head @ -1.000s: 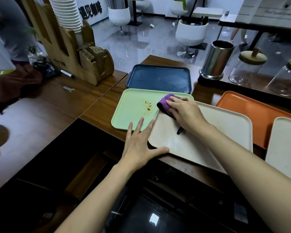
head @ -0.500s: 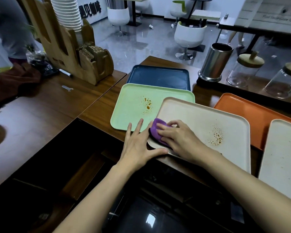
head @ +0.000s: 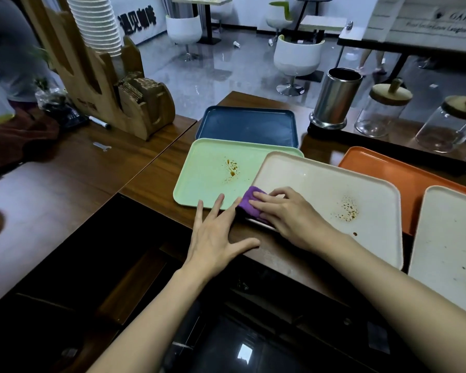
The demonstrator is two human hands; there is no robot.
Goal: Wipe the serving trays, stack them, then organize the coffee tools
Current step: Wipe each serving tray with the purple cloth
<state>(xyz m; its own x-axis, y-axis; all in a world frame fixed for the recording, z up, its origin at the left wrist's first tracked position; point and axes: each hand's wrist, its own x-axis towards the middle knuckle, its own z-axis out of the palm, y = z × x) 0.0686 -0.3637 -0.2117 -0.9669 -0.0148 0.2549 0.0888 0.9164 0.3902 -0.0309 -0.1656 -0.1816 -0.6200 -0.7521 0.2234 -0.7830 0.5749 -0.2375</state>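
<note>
A cream tray (head: 320, 189) with brown spatter lies in front of me, overlapping a stained green tray (head: 205, 179). My right hand (head: 288, 214) presses a folded purple cloth (head: 246, 203) onto the cream tray's near left corner, fingers laid over it. My left hand (head: 215, 238) rests flat on the counter edge with fingers spread, fingertips at the green tray's near rim beside the cloth. A dark blue tray (head: 248, 125) lies behind the green one. An orange tray (head: 404, 170) and a second speckled cream tray (head: 447, 238) lie to the right.
A steel canister (head: 334, 98) and two lidded glass jars (head: 382, 111) (head: 447, 125) stand on a raised ledge behind the trays. On the left counter are a wooden cup holder (head: 97, 84) and a marker pen (head: 98, 121). A person (head: 8, 49) stands at far left.
My right hand drew the cloth from the cream tray's far left corner down to its near left corner, uncovering the spatter. My left hand stayed in place.
</note>
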